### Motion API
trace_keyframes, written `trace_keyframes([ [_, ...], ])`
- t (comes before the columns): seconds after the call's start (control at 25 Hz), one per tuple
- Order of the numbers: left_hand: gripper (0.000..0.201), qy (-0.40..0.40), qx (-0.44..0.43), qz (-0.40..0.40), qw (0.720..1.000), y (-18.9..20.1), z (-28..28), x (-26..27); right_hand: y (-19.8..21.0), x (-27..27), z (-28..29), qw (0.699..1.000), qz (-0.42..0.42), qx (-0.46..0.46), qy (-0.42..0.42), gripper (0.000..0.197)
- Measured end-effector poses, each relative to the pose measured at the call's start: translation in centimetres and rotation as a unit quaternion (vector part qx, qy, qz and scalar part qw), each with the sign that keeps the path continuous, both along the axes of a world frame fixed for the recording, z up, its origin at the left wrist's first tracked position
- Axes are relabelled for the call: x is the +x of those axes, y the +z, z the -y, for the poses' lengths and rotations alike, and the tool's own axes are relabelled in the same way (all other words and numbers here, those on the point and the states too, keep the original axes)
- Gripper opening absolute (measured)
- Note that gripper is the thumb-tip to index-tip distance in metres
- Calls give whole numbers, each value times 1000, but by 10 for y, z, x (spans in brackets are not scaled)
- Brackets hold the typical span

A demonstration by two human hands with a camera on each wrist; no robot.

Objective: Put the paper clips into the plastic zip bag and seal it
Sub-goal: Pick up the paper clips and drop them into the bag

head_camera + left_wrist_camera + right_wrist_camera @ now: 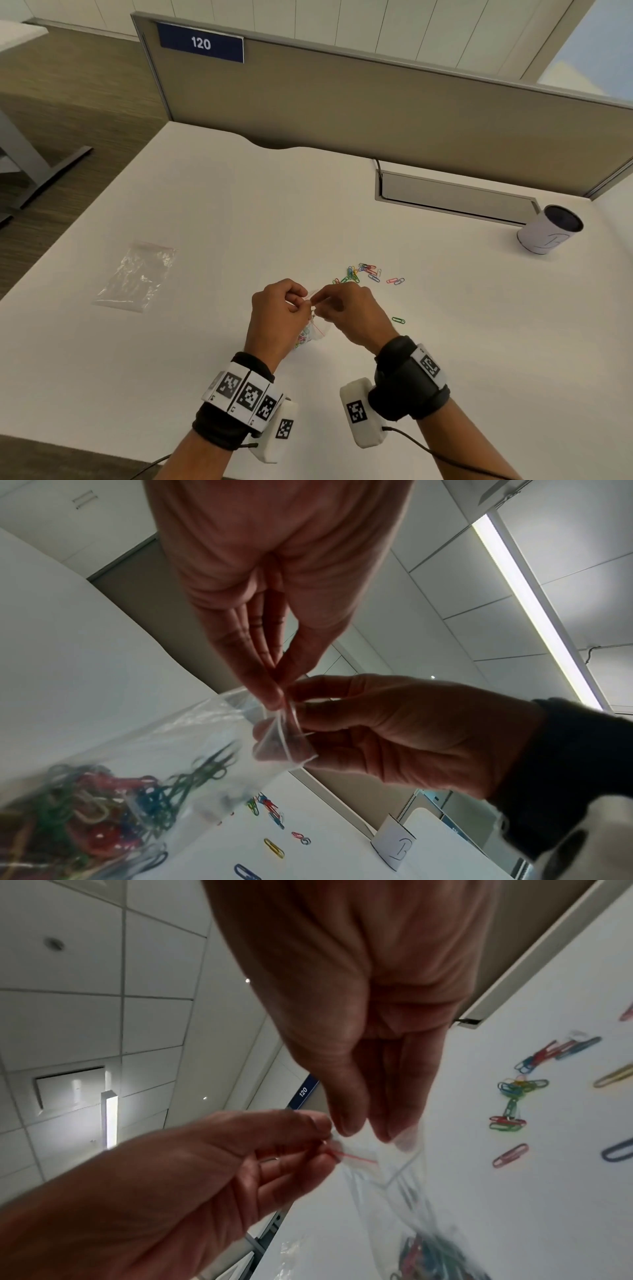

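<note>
A small clear zip bag [313, 330] hangs above the white table [212, 212], with several coloured paper clips [85, 818] bunched in its bottom. Both hands hold its top edge. My left hand [302, 301] pinches the left end of the red zip strip [356, 1158], and my right hand [318, 297] pinches the rim just beside it. In the left wrist view my left hand's fingertips [272, 693] meet the right hand [308, 718] at the bag's mouth. Several loose clips [364, 273] lie beyond the hands, and one green clip [398, 320] lies to the right.
A second, empty clear bag [137, 274] lies flat at the table's left. A white cup [548, 230] with a dark inside stands at the far right, near a grey cable tray [455, 195]. A partition wall [342, 102] closes the table's back.
</note>
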State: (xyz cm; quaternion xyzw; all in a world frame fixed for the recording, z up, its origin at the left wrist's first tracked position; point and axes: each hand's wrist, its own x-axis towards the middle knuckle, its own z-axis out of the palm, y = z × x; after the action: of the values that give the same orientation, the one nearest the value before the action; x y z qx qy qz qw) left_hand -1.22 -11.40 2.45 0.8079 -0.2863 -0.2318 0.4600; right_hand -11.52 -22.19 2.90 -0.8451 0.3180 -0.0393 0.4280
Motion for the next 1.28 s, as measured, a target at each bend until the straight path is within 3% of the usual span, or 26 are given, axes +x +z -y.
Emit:
trace_keyframes([
  [0.12, 12, 2, 2, -6, 1000, -1, 1, 0, 3, -6, 3, 998, 61, -19, -12, 11],
  [0.24, 9, 4, -7, -9, 1000, 0, 2, 0, -16, -27, 26, 987, 93, -30, -128, 22],
  [0.36, 6, 11, -14, -11, 1000, -1, 3, 1, -50, -58, 45, 981, -108, -54, -151, 60],
  [0.44, 7, 9, -11, -10, 1000, -2, 4, 1, -67, -71, 48, 967, -201, -48, -147, 73],
  [0.56, 7, 6, -11, -13, 1000, -2, 6, -1, -83, -64, 51, 971, -171, -39, -162, 69],
  [0.84, 6, 16, -15, -14, 1000, -4, 6, 2, -84, -13, 84, 986, -46, -84, -138, 31],
  [1.08, 6, 22, -9, -22, 999, -3, 7, 2, -84, 3, 111, 970, -204, -120, -63, 85],
  [1.16, 6, 25, -10, -22, 999, -3, 8, 4, -90, 6, 102, 961, -222, -159, -41, 85],
  [1.28, 6, 20, -10, -19, 1000, -4, 10, 4, -101, 7, 88, 964, -180, -191, -39, 74],
])
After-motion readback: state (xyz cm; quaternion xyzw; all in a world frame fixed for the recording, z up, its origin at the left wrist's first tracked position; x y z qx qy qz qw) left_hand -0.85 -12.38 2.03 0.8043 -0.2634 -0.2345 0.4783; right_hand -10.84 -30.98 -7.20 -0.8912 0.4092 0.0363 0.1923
